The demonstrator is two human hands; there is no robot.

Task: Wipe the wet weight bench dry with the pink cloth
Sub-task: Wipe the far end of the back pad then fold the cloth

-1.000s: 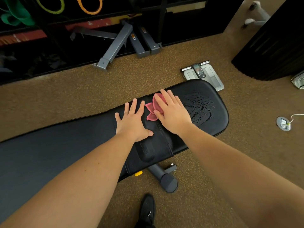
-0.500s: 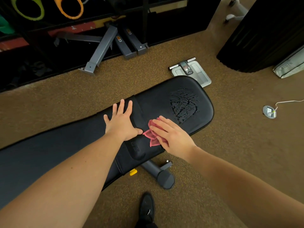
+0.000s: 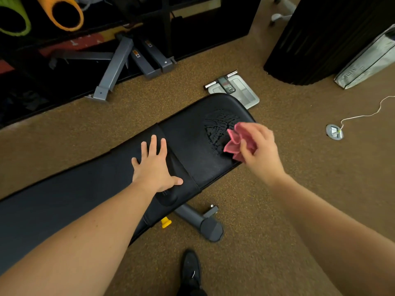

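We braced our left hand [image 3: 154, 165] flat, fingers spread, on the bench [image 3: 188, 146] near the seam. Our right hand [image 3: 259, 149] pinched the bunched cloth [image 3: 234, 144], seemingly lifted just off the pad beside the wet patch [image 3: 219, 130], though blur hid any contact. We judged the wipe barely begun: beads covered the patch. The next move called for pressing the cloth down and sweeping across it.

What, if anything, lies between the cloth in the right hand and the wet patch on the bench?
Nothing visible. The right hand grips the pink cloth right at the wet patch near the bench end; the left hand rests flat on the pad, well aside.
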